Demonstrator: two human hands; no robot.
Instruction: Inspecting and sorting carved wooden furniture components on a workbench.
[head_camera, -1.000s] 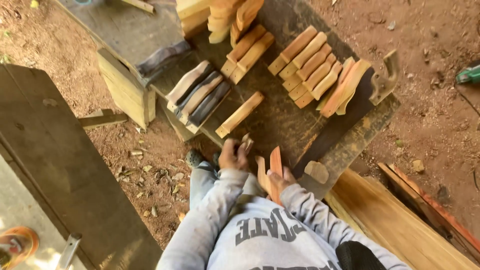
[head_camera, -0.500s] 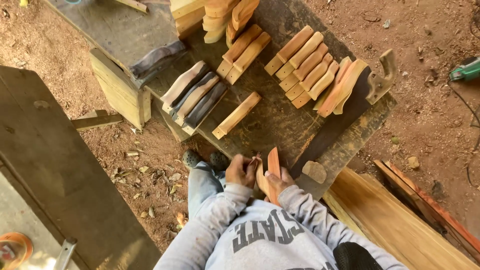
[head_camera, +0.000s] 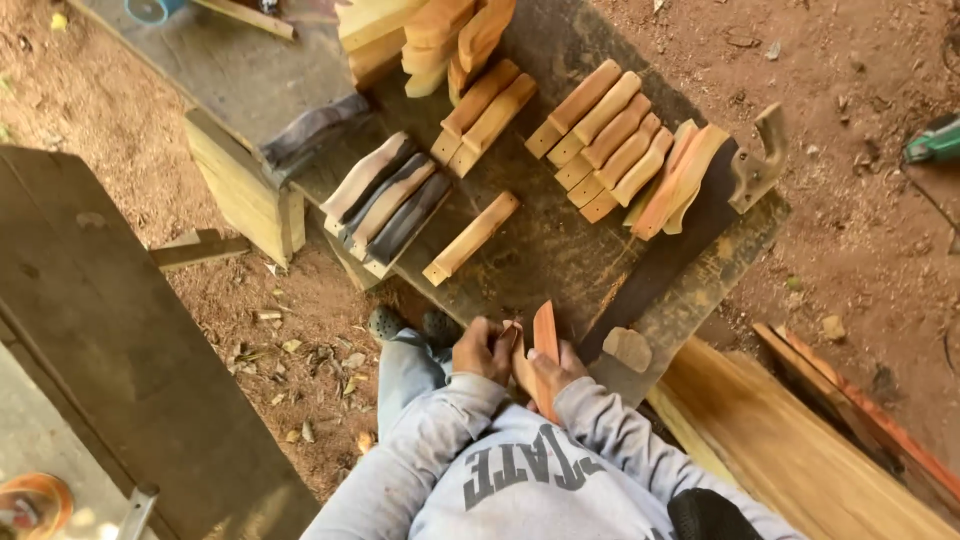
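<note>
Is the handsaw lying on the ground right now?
No, the handsaw lies on the dark workbench, beside rows of wooden pieces.

Wooden piece (head_camera: 545, 345) is being held upright at the near edge of the table (head_camera: 560, 250), between left hand (head_camera: 485, 350) and right hand (head_camera: 555, 372). Single block (head_camera: 471, 238) is lying mid-table, block rows (head_camera: 610, 135) behind it, saw (head_camera: 700, 215) to the right.

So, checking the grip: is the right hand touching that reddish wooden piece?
Touching. In the head view the right hand wraps around the reddish wooden piece, fingers against it.
</note>
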